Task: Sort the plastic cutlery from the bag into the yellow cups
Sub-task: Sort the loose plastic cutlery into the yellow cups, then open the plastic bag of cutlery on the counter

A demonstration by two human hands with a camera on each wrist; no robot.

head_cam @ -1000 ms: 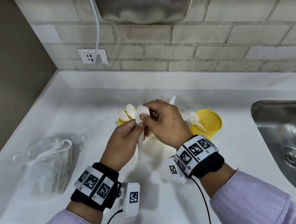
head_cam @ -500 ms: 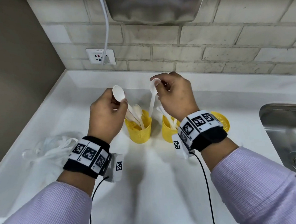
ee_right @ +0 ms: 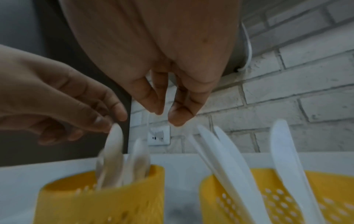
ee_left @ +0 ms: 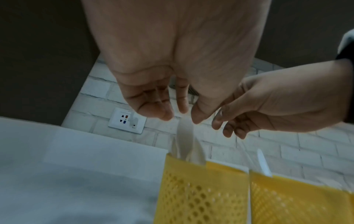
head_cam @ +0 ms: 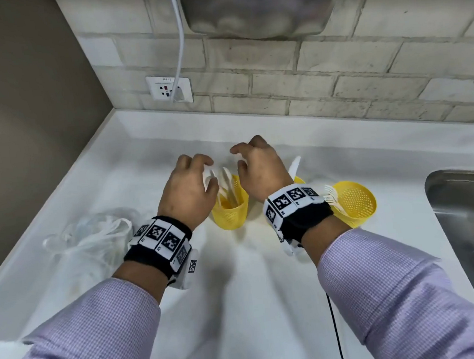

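Three yellow mesh cups stand in a row on the white counter. The left cup (head_cam: 231, 219) (ee_right: 99, 204) holds several white spoons (head_cam: 228, 186) (ee_right: 114, 151). The middle cup (ee_right: 287, 197) holds white knives (ee_right: 220, 151) and is mostly hidden behind my right wrist in the head view. The right cup (head_cam: 357, 205) holds forks (head_cam: 331, 196). My left hand (head_cam: 209, 173) (ee_left: 182, 119) hovers over the spoon cup with loosely curled fingers just above a blurred spoon (ee_left: 184, 136). My right hand (head_cam: 238, 159) (ee_right: 164, 118) hangs beside it, fingers down, holding nothing.
A crumpled clear plastic bag (head_cam: 91, 245) lies on the counter at the left. A steel sink (head_cam: 472, 229) is sunk in at the right. A brick wall with a socket (head_cam: 169, 89) and white cable runs behind; a dark wall closes off the left.
Each hand held a spoon half a second ago. Both spoons have gone down into the left cup, and both hands have let go and now hover over it.
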